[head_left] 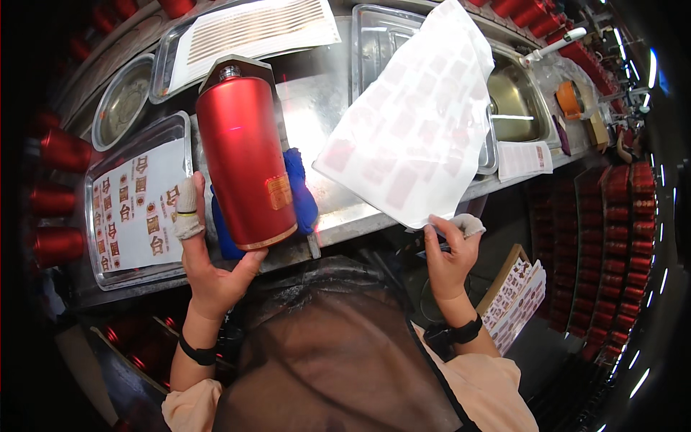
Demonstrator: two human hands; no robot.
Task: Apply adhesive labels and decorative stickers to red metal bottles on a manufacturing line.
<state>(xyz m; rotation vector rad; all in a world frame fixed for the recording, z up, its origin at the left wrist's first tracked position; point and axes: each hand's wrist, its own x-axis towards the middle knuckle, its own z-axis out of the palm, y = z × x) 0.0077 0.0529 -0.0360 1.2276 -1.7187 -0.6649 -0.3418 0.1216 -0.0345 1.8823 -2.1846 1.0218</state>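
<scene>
A red metallic bottle [241, 147] with a bare threaded neck lies tilted on a blue cloth [302, 189], with a gold label low on its side. Beside its lower left my left hand [216, 277] has its fingers spread; the thumb tip meets the base rim. One finger wears a whitish finger cover [188, 209] with a dark band. Between thumb and finger, my right hand [453, 259] pinches the lower corner of a large thin white sheet [410, 119] with faint reddish patches, raised above the metal table. Another whitish cover sits on a right-hand finger.
At the left, a clear tray [183, 133] holds a decal sheet [133, 209]; a round metal basin [124, 101] stands behind. Another tray with striped sheets [252, 32] lies farther back. Right are a sink [518, 108], a faucet [554, 47] and stacked red bottles [604, 252].
</scene>
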